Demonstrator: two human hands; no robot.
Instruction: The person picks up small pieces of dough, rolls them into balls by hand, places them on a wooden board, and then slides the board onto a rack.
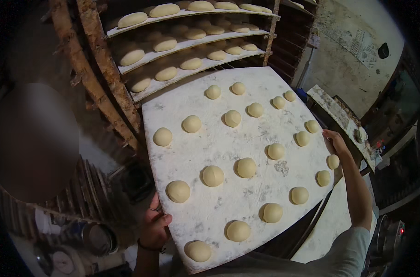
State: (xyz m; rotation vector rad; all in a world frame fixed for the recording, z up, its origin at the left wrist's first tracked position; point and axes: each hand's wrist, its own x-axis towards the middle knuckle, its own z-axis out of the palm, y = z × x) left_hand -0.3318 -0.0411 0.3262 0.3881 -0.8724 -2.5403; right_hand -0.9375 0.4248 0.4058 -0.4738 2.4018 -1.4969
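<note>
A large floured board [205, 152] fills the middle of the view, tilted a little, with several round dough balls [213, 176] spread over it in loose rows. My left hand [155, 225] grips its near left edge, the thumb on top and the other fingers mostly hidden at the side and below. At the right edge, my right hand [335, 142] holds the board too, its fingers partly hidden by the edge. One dough ball [333, 161] sits close to the right hand, and another [198, 251] rests at the near corner. The board's far edge reaches up to the rack.
Ahead stands a wooden rack [92, 55] whose shelves [201, 34] carry flattened oval dough pieces [164, 44]. A floured bench [332, 104] stands at the right against a wall [357, 51]. Lower left are round containers [98, 237] and a scale-like object [63, 262]. A blurred patch covers the far left.
</note>
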